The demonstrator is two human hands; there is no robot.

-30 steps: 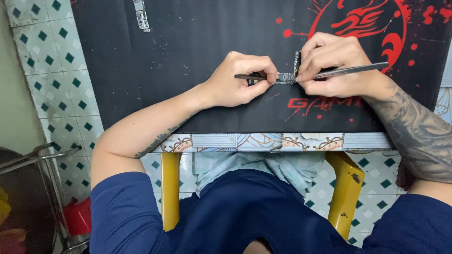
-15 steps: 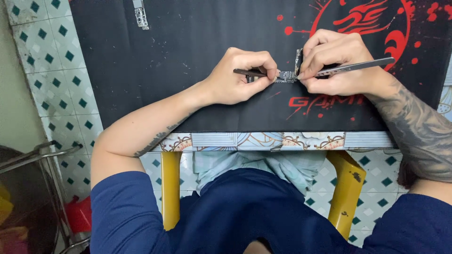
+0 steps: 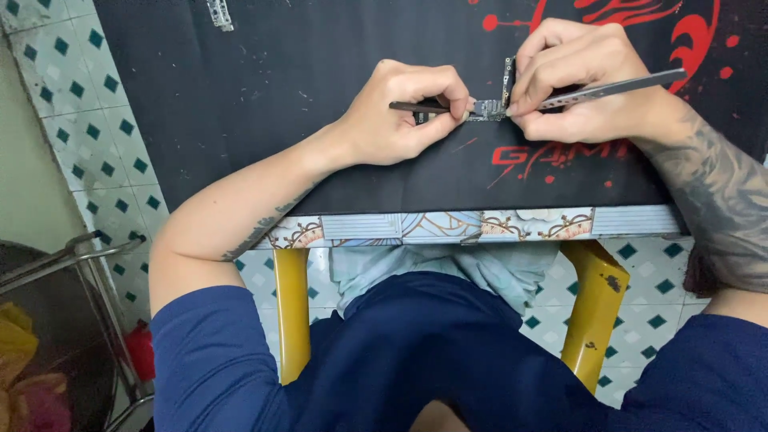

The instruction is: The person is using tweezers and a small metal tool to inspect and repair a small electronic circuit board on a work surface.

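i see both hands low over the black mat [image 3: 264, 96] that covers the bench [image 3: 448, 226], meeting near its front edge. the left hand [image 3: 400, 112] rests on the mat with its fingers [image 3: 458, 102] pinched shut around a thin dark tool [image 3: 418, 106], which lies nearly flat and points right toward a small silvery circuit part [image 3: 488, 109]. that part sits on the mat right between the two hands, touching or just under their fingertips, with a narrow strip of it rising upright beside the right thumb. the right hand [image 3: 580, 80] is curled over it, fingers closed on a pair of metal tweezers [image 3: 616, 86] whose long end slants up to the right past the knuckles and whose tip meets the part. the mat carries a red splash pattern [image 3: 640, 16] under and beyond the right hand. a second small metal piece [image 3: 218, 14] lies well apart at the mat's far left. the bench's front edge is patterned tile, with yellow legs [image 3: 292, 312] below, and the floor [image 3: 96, 152] has white tiles with green diamonds.
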